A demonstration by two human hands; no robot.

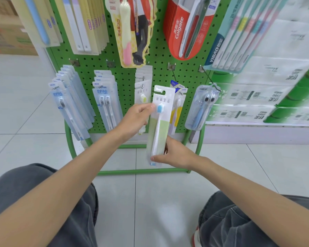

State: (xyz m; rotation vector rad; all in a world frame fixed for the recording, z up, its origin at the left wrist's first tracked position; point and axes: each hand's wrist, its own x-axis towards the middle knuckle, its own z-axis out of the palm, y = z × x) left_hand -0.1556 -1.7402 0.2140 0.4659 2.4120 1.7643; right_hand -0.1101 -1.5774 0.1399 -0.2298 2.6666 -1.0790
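Observation:
A packaged toothbrush (161, 120) with a blue head and a white and light-green card stands upright in front of the green pegboard rack (125, 75). My right hand (175, 154) grips its lower end, thumb across the front. My left hand (137, 118) pinches the pack's left edge near the brush head. The pack hangs on no hook; its hang hole at the top is free. Behind it, packs of the same kind (143, 86) hang on a hook.
More toothbrush packs hang on hooks: blue ones (68, 104) at left, twin packs (106, 102), a grey-blue pack (202, 107) at right, red Colgate packs (187, 27) above. Stacked tissue packs (268, 93) fill the right. My knees are below, over a tiled floor.

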